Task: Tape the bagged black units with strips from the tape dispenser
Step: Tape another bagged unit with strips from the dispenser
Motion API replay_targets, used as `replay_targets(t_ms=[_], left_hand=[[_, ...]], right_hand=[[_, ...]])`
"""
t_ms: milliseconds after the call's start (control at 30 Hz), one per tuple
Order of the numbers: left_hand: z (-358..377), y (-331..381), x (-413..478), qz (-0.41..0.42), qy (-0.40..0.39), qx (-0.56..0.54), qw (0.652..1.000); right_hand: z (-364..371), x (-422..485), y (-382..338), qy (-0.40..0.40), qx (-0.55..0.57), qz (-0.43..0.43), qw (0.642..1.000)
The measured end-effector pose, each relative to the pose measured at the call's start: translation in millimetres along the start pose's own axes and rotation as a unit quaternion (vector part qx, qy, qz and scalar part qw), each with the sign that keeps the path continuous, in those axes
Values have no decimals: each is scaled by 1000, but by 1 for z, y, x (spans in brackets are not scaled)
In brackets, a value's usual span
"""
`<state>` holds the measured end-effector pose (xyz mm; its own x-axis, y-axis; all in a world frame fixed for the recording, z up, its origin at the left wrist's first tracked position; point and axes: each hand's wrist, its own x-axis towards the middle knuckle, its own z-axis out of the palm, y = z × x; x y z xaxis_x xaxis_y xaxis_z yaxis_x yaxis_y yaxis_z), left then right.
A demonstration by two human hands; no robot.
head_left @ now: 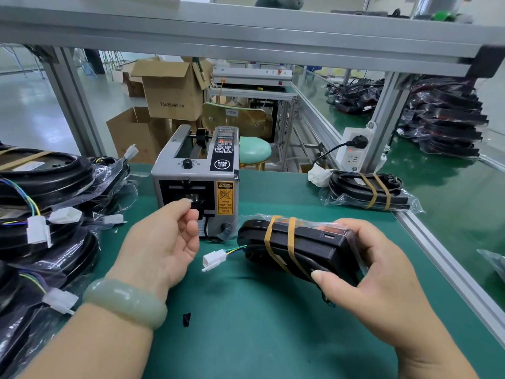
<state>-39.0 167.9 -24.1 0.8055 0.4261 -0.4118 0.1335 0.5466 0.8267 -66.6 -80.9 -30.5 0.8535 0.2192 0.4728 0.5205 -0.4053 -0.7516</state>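
The green bench (246, 337) runs to an aluminium rail along its right edge, from middle right down to lower right. The widest open stretch of mat lies at lower centre, between the two forearms, with only a small black scrap (186, 319) on it. An overhead shelf frame (246, 31) spans the top of the frame.

The left hand (166, 242), with a pale green bangle (125, 302) on its wrist, has its fingers curled and its thumb and forefinger brought together at the outlet of the tape dispenser (196, 173), at centre. Whether a strip sits between them cannot be told.

The right hand (382, 269) grips one bagged black unit (314, 247) at right of centre, fingers wrapped over its far end and thumb on its near edge. Two tan tape bands (276, 242) cross the unit. Its white connector (214, 261) hangs out on coloured wires toward the left hand.

A pile of bagged units (41, 201) crowds the left edge, just beside the dispenser. Another taped unit (369, 190) lies at upper right near a white power strip (355, 149).
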Motion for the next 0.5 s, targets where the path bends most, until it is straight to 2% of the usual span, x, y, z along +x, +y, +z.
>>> replay_targets(t_ms=[300,500], left_hand=[[-8,-28,-67,102,-121,52,986],[-5,-46,-77,125,-163,96,974]], right_hand=[[3,-2,0,-18,20,7,1000],[10,-2,-3,-41,-14,-4,999]])
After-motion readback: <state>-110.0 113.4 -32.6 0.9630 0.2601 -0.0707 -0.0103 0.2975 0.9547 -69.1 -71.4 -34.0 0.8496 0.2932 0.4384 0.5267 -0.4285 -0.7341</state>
